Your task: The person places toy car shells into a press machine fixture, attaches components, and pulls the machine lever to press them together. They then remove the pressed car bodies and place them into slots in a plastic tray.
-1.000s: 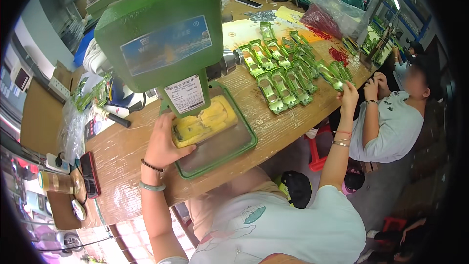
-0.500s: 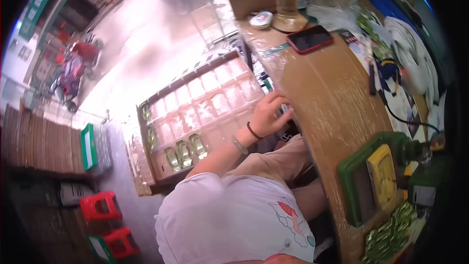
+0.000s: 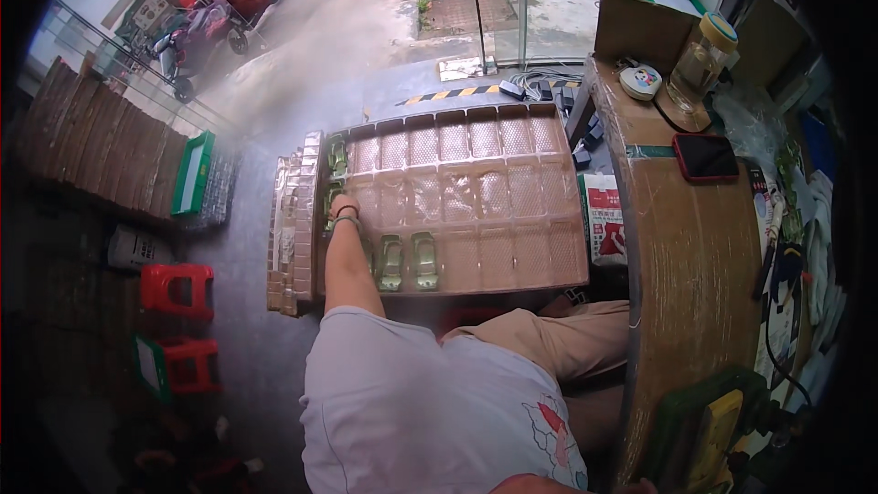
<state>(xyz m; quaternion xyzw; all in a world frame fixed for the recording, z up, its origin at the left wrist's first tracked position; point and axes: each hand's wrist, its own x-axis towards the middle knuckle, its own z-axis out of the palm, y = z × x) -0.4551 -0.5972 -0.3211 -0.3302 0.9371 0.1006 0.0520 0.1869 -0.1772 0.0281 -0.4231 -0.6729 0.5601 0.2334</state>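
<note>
My left hand (image 3: 342,205), with a bracelet and a band at the wrist, reaches into the left end of a shallow tray (image 3: 476,230) lined with clear plastic compartments. Its fingers are closed at a small green toy car body (image 3: 335,188) in the left column, which they partly cover. Above it in that column lies another green car body (image 3: 337,155). Along the near row stand two more green car bodies, one (image 3: 390,261) beside the other (image 3: 424,259), and a further one is mostly behind my forearm. Of my right hand (image 3: 642,487) only a sliver shows at the lower edge; its fingers are hidden.
At right, a brown worktable (image 3: 686,265) bears a phone (image 3: 705,157), a drink bottle (image 3: 700,64) and a green machine (image 3: 672,421) with a yellow part. Stacked cardboard (image 3: 105,142), a green crate (image 3: 193,174) and red stools (image 3: 176,292) stand at left.
My left hand has moved from the table's edge leftward to the tray's left column. The view has turned, so the tray now appears level and more central.
</note>
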